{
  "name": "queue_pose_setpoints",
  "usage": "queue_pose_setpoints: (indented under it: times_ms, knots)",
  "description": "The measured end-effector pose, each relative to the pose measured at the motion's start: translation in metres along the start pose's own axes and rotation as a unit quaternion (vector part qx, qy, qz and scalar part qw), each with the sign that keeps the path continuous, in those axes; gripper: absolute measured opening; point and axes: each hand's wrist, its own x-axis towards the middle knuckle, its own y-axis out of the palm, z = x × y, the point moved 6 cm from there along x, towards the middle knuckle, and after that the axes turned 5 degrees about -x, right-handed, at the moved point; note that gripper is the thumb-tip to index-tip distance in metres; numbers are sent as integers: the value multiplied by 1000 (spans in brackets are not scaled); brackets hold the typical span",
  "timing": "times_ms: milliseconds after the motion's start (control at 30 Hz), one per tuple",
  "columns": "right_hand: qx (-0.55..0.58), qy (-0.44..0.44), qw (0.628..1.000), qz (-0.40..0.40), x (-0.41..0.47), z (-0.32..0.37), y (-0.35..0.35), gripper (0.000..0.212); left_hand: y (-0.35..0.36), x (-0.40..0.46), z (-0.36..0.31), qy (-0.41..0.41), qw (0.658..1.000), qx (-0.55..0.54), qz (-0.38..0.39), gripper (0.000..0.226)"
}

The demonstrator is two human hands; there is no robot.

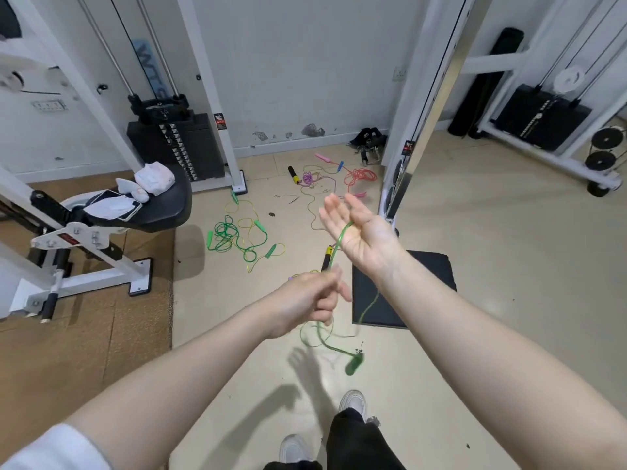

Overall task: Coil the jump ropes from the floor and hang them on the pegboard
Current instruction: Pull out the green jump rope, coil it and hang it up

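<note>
At frame centre, our left hand [314,295] pinches a green jump rope [339,245] while our right hand [356,232], palm open and fingers straight, carries the cord across it; a handle [354,363] dangles below. More ropes [244,235] lie on the floor beyond. We judge even, taut loops will coil best.
</note>
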Motion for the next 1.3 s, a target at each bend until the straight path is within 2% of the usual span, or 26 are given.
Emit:
queue_pose_setpoints:
  times_ms: [33, 100, 200, 233, 300, 333, 367, 400, 433, 467, 500, 533, 600, 667, 733, 767, 867, 933, 967, 1000, 1033, 1067, 1167, 1200, 1233, 1300]
  knots:
    - [8, -24, 1000, 1, 1, 6, 3, 43, -9, -4, 4, 5, 996, 84, -23, 35]
    - [34, -62, 997, -13, 3, 20, 5, 42, -35, -10, 17, -5, 977, 199, -78, 25]
    - [94, -97, 990, -36, 10, 41, -5, 41, -78, -20, 39, -37, 965, 218, -141, 31]
    - [69, -89, 992, -54, 14, 45, -11, 41, -91, -23, 43, -45, 963, 210, -165, 34]
    - [-130, -23, 985, -109, 17, 42, -27, 40, -105, -27, 43, -47, 964, 172, -198, 35]
    - [-276, 27, 951, -140, 15, 35, -37, 39, -107, -27, 39, -38, 967, 150, -202, 34]
    - [-437, 71, 882, -158, 11, 28, -45, 34, -104, -26, 31, -23, 971, 136, -197, 31]
    - [-595, 87, 785, -150, 8, 23, -51, 31, -99, -26, 21, -4, 975, 125, -183, 28]
    - [-719, 69, 681, -119, 7, 16, -50, 31, -92, -25, 8, 17, 979, 117, -164, 25]
    - [-793, 30, 606, -62, 7, 6, -42, 32, -84, -25, -4, 38, 983, 108, -142, 22]
    - [-810, -4, 586, 8, 6, -7, -32, 37, -75, -25, -15, 57, 986, 101, -118, 20]
    - [-787, -13, 611, 85, 0, -22, -21, 43, -68, -26, -25, 75, 988, 96, -97, 17]
    - [-686, 14, 692, 223, -13, -49, 2, 42, -58, -29, -43, 124, 987, 72, -75, 18]
    - [-645, 4, 715, 268, -13, -56, 11, 31, -59, -31, -55, 168, 982, 25, -83, 26]
    - [-649, -27, 726, 227, -2, -45, 7, 14, -68, -34, -60, 193, 975, -46, -99, 30]
    - [-641, -36, 743, 189, 4, -37, 0, 8, -74, -35, -60, 197, 970, -95, -106, 33]
    - [-522, -50, 843, 119, 14, -16, -23, 18, -93, -39, -58, 213, 926, -286, -125, 43]
    - [-430, -49, 898, 82, 15, -7, -37, 22, -100, -41, -57, 228, 896, -351, -146, 41]
    - [-419, -46, 905, 61, 14, -5, -43, 23, -102, -42, -56, 232, 891, -357, -157, 39]
    - [-445, -48, 893, 41, 13, -3, -48, 23, -104, -41, -55, 235, 888, -359, -166, 39]
    - [-507, -54, 860, 23, 12, -1, -51, 22, -105, -41, -55, 236, 887, -360, -169, 40]
    - [-599, -61, 799, 12, 10, -1, -52, 21, -105, -40, -55, 233, 890, -354, -170, 40]
    - [-833, -77, 546, 49, 5, -17, -39, 19, -99, -36, -52, 194, 933, -239, -189, 41]
    - [-866, -59, 490, 82, 1, -26, -33, 17, -95, -34, -51, 186, 947, -165, -201, 43]
    - [-882, -29, 453, 127, -6, -36, -25, 16, -92, -33, -51, 188, 955, -86, -212, 44]
    - [-877, 45, 423, 223, -27, -53, -7, 13, -81, -30, -53, 186, 960, 24, -210, 45]
